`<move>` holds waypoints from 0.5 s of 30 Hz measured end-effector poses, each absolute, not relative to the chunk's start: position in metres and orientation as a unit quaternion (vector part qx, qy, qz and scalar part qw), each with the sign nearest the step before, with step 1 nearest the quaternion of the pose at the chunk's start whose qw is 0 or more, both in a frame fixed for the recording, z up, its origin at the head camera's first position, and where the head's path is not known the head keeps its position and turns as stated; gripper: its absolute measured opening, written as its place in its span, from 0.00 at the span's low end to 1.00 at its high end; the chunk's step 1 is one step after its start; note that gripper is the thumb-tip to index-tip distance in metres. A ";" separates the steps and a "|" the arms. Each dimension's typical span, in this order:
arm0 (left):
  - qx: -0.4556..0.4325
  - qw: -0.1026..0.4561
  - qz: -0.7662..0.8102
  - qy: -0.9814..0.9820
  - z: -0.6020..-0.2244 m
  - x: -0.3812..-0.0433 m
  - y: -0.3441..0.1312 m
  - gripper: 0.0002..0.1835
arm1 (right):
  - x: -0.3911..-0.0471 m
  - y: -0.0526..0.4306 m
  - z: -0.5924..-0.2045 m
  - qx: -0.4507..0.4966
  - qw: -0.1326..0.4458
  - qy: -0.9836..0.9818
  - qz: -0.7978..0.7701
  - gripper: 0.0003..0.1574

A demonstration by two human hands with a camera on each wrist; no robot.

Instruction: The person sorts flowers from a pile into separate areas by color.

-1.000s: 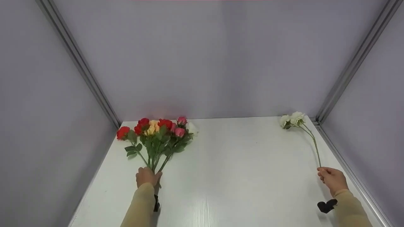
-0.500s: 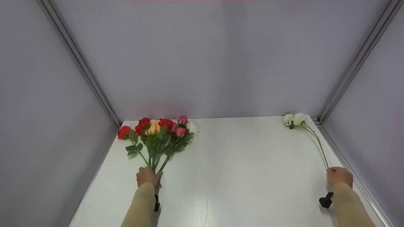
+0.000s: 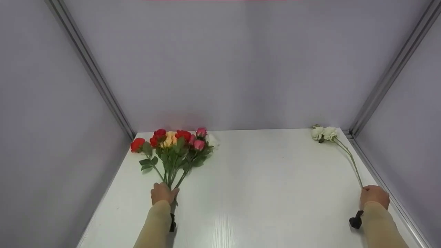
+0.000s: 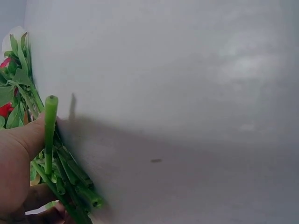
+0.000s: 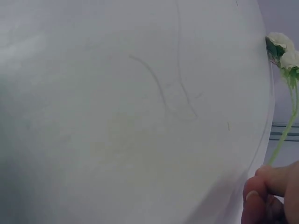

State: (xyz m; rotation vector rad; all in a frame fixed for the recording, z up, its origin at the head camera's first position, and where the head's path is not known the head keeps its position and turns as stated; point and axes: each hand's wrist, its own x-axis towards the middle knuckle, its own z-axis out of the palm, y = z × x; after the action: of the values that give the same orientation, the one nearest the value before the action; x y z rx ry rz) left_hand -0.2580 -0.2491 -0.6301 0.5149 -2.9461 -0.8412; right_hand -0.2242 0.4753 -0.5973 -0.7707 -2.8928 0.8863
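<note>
My left hand (image 3: 163,194) grips a bunch of flowers (image 3: 172,155) by the stems at the left of the table. Red, peach, pink and white blooms fan out toward the back wall. In the left wrist view, the cut green stem ends (image 4: 88,196) poke out past the thumb and curled fingers. At the far right, my right hand (image 3: 375,197) pinches the stem of a white flower (image 3: 330,133) with two blooms. That stem (image 5: 282,137) rises from between thumb and fingers in the right wrist view. Its blooms lie near the table's back edge.
The white table (image 3: 255,179) spans between the two hands. Grey panels close it in at the back (image 3: 234,69) and on both sides, with metal profiles (image 3: 389,69) in the corners. A black wrist device (image 3: 356,220) juts inward from the right sleeve.
My right hand has moved right and turned so its back faces up, bringing the white flower slightly rightward. My left hand keeps its grip on the bunch. The head view has shifted slightly.
</note>
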 end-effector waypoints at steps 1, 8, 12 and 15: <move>0.166 0.017 -0.271 -0.948 -0.631 -0.258 -0.249 0.23 | -0.224 0.475 -0.598 -0.245 0.011 -0.928 0.280 0.21; 0.162 0.014 -0.267 -0.950 -0.630 -0.256 -0.249 0.24 | -0.225 0.475 -0.600 -0.222 0.003 -0.945 0.241 0.19; 0.158 0.009 -0.259 -0.953 -0.629 -0.259 -0.249 0.25 | -0.225 0.478 -0.603 -0.229 0.009 -0.942 0.247 0.19; 0.157 0.006 -0.256 -0.954 -0.631 -0.260 -0.250 0.26 | -0.226 0.479 -0.604 -0.238 0.006 -0.937 0.256 0.20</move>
State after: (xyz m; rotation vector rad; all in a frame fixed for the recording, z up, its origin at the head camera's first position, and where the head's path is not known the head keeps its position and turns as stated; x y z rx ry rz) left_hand -0.2604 -0.2503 -0.6308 0.4918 -2.9844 -0.8010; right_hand -0.2260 0.4788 -0.6037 -0.7448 -2.9322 0.7999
